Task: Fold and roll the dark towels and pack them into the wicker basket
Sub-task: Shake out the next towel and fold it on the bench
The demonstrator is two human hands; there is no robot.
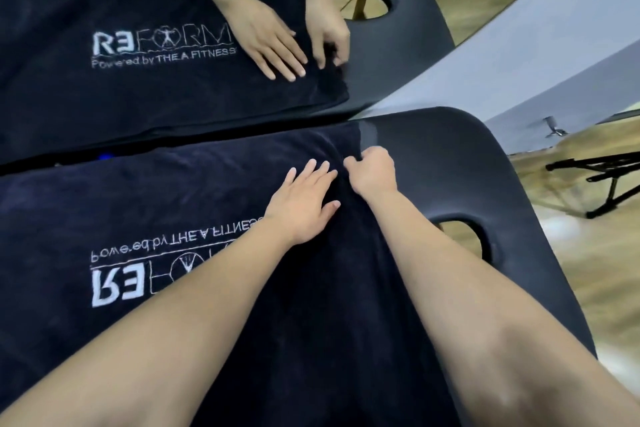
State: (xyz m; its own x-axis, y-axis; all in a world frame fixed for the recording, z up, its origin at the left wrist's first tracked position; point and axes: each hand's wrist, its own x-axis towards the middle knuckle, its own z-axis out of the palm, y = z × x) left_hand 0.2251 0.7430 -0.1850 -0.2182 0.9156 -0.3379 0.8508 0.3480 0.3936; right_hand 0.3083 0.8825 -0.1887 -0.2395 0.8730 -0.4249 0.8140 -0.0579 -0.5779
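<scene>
Forearms reaching over dark towel (214, 204) spread on black bench (460, 177) against mirror (519, 55). Left hand (304, 204) flat, fingers straight, pressing towel. Right hand (372, 172) clenched, pinching towel's far corner. Basket unseen. Black stand (602, 177) at right.

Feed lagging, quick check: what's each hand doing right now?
Left hand: open, flat on the dark towel.
Right hand: closed, pinching the towel's far edge.

towel (207, 218) on massage table (450, 163) | mirror (519, 45) behind | face hole (460, 236) right of towel
</scene>
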